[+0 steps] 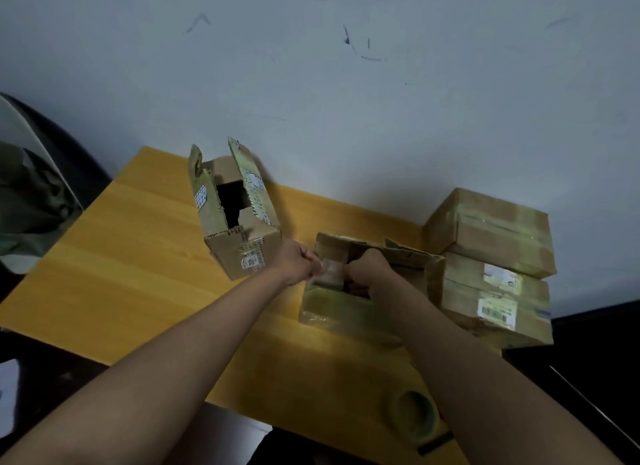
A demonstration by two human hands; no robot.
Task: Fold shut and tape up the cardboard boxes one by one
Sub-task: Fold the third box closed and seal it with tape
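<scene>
Greenish and see-through, the tape roll (414, 414) lies nearest me on the yellow wooden table (114, 274), under my right forearm and well behind both hands. Further out, my hands meet over the half-open cardboard box (332, 309). My left hand (298, 262) has its fingers curled, pinching the near-left flap (330, 272) at its edge. My right hand (369, 270) is curled too, with the fingers dipping into the box's opening; what exactly they grip I cannot tell, as the knuckles hide it. The far flap of that box stands crumpled just beyond my right hand. To the right of my right hand two taped boxes are stacked, the lower box (498, 302) touching the one I hold, the upper box (491, 231) resting on it. Beyond my left hand, an open box (239, 219) stands with its flaps up, against the grey wall (311, 84).
</scene>
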